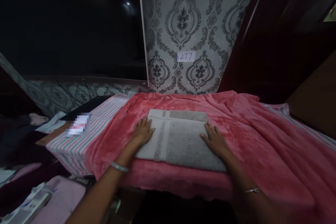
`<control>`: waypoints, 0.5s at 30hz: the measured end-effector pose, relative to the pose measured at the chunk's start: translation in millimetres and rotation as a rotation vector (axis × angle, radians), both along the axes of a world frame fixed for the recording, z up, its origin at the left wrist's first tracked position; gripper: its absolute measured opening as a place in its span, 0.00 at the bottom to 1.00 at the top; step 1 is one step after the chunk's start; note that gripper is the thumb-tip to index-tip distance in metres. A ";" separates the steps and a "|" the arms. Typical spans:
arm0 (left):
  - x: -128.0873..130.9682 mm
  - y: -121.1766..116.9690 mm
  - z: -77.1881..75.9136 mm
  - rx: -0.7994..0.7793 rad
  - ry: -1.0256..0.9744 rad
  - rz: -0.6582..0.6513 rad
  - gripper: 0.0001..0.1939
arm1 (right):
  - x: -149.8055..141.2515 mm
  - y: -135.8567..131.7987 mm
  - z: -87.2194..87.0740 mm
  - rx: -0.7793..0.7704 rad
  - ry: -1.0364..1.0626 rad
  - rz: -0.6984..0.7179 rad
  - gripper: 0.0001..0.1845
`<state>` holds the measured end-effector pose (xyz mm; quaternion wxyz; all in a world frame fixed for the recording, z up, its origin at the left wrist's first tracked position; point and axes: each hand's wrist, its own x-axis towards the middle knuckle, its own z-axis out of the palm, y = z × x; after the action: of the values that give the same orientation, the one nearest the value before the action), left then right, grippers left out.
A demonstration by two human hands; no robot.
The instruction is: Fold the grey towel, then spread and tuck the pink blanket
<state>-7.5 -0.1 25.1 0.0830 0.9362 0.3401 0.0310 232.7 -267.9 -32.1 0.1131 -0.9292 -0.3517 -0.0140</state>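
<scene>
A folded grey towel (pixel 181 140) with a paler band down its left part lies on a pink fleece blanket (pixel 257 140). My left hand (pixel 143 131) rests flat on the towel's left edge, fingers stretched out. My right hand (pixel 214 138) lies flat on its right edge, fingers also spread. Each wrist wears a bracelet. Neither hand grips anything.
The blanket covers a striped sheet (pixel 99 122) on a raised surface. Patterned wallpaper with a paper label reading 277 (pixel 186 56) stands behind. A dark window (pixel 70 24) is at the left. Clothes and a pale pink item (pixel 60 199) lie at lower left.
</scene>
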 end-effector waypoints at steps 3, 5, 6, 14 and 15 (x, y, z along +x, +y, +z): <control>13.8 -10.0 7.8 0.042 -0.038 -0.095 0.31 | -16.9 6.6 22.5 -0.063 -0.083 0.003 0.32; 23.0 -17.4 7.2 0.036 -0.052 -0.194 0.31 | -32.9 14.0 32.1 -0.062 -0.136 0.083 0.31; 26.8 -20.5 5.1 0.031 -0.055 -0.228 0.31 | -41.1 18.0 34.2 -0.062 -0.135 0.130 0.31; 32.6 -22.8 -14.5 0.042 -0.059 -0.264 0.32 | -68.5 26.2 20.7 -0.051 -0.043 0.217 0.32; 32.8 -21.8 -15.1 0.045 -0.063 -0.257 0.31 | -67.6 25.4 19.8 -0.042 -0.047 0.218 0.32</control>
<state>25.3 -21.9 10.1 0.0759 0.9722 0.2139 0.0572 165.1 -242.6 -12.3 0.0860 -0.8871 -0.4532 -0.0160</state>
